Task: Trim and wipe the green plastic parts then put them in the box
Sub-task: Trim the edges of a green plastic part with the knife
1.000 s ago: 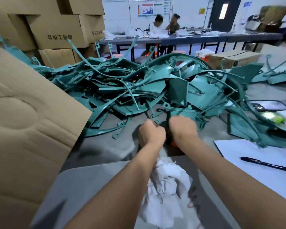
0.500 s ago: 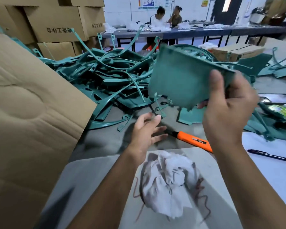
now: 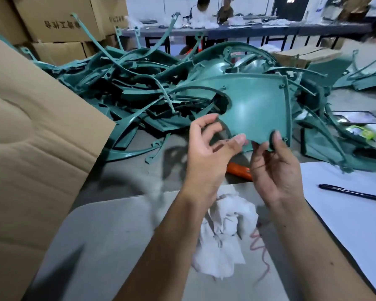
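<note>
A green curved plastic panel (image 3: 256, 109) is held up over the near middle of the tabletop (image 3: 128, 174). The left hand (image 3: 206, 148) pinches its notched lower edge and the right hand (image 3: 276, 170) pinches its bottom corner. An orange utility knife (image 3: 239, 169) lies beneath.

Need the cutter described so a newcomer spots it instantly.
Start at the heap of green plastic parts across the grey table, then come nearer to the crumpled white rag. Between them lies the cutter, half hidden under the right hand, which pinches a green panel. It is the only orange thing among all that green.
</note>
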`<state>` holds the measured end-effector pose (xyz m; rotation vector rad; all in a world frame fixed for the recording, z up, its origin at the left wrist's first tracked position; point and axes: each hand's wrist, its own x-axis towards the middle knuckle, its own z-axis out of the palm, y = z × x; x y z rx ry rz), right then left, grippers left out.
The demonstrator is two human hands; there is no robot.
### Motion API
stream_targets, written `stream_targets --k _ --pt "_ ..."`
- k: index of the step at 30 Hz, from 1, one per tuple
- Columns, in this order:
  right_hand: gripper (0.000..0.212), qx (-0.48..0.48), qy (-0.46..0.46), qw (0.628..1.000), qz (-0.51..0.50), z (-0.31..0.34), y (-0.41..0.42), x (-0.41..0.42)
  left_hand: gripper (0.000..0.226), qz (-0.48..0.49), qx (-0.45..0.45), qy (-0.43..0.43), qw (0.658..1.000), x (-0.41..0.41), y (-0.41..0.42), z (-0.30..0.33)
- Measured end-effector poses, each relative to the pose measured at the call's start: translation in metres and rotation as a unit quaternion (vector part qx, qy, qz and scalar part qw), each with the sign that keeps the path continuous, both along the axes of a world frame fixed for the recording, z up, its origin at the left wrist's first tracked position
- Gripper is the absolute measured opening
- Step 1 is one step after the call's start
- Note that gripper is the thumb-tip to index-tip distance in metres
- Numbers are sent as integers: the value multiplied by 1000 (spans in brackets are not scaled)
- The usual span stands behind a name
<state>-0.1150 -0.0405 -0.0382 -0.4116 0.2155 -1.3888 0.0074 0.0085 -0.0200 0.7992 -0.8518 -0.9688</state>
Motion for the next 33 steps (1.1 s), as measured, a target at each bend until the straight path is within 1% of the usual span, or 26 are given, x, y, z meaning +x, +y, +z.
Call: stream_targets --k 4,5,7,9,11,15,16,18,19,20,21,23,24,25,27,28,29,30,31,32,33 --pt "21 12 -63 998 4 -2 -4 -14 53 -10 4 -28 1000 -19 -11 9" --pt "20 9 -64 998 12 -4 -5 -13 53 -5 9 -16 1000 -20 -12 10" --pt "19 -4 -38 999 37 -9 -5 -9 48 13 14 27 999 -16 -13 13" --pt "24 -26 30 998 51 -14 -7 -5 39 34 5 40 999 -7 -11 14" --pt "28 -57 104 991 61 -17 -7 -2 34 46 -20 13 999 -2 -6 15" --pt "33 -116 205 968 81 -19 -7 2 33 55 -82 -34 995 -6 -1 21" --pt "30 -131 244 958 74 -20 -6 3 31 64 -83 -36 994 -6 -4 21" --pt "16 -152 342 926 44 -24 -2 8 28 76 -63 -36 994 -3 -8 17" --pt "7 -164 378 910 40 -27 0 12 28 77 -51 -42 995 -1 -8 13" --pt "5 -180 404 896 38 -29 2 14 27 77 -43 -51 995 3 -8 8" --pt "10 -201 435 877 31 -31 3 16 28 80 -38 -60 994 8 -6 4" --pt "16 -242 519 819 -2 -32 2 18 30 97 -36 -84 991 25 -2 -5" --pt "23 -251 547 798 -26 -32 1 17 31 107 -40 -97 989 35 0 -9" --pt "36 -249 561 788 -54 -33 -1 16 31 116 -47 -110 986 46 4 -13" --pt "58 -226 583 770 -127 -35 -6 13 29 151 -52 -161 974 67 11 -22" --pt "62 -217 606 745 -176 -36 -9 11 28 166 -47 -190 967 76 17 -27" --pt "59 -212 645 699 -225 -38 -12 9 28 169 -41 -203 964 83 21 -32" --pt "50 -206 700 631 -263 -40 -15 5 30 158 -31 -194 968 89 25 -37" --pt "40 -197 761 551 -280 -42 -18 2 36 134 -13 -166 977 93 27 -40" --pt "32 -188 814 479 -270 -43 -20 0 46 105 11 -129 986 98 29 -42" --pt "30 -173 855 426 -240 -44 -21 0 56 65 33 -91 993 103 31 -44"
